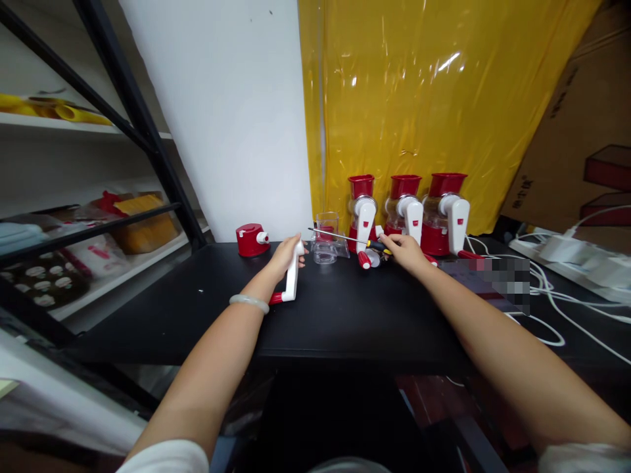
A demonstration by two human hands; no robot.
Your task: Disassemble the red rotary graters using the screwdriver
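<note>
My left hand [287, 255] is closed around the upper end of a white crank handle [292, 279], whose red grip points left near the tabletop. In my right hand [405, 253] is a screwdriver [377, 247] with a black and yellow handle, its long metal shaft pointing left toward my left hand. Behind the shaft stands a clear plastic grater housing [325, 248]. To the left of my left hand sits a red grinder base [252, 240] with a white knob on its side. The screwdriver tip is apart from the crank handle.
Three assembled red-and-white rotary graters [362, 203] stand in a row at the back. White cables [547, 289] and a power strip [591, 263] lie at the right, beside a partly blurred flat object [486, 282]. A shelf rack [142, 230] stands left; a cardboard box [552, 151] leans right.
</note>
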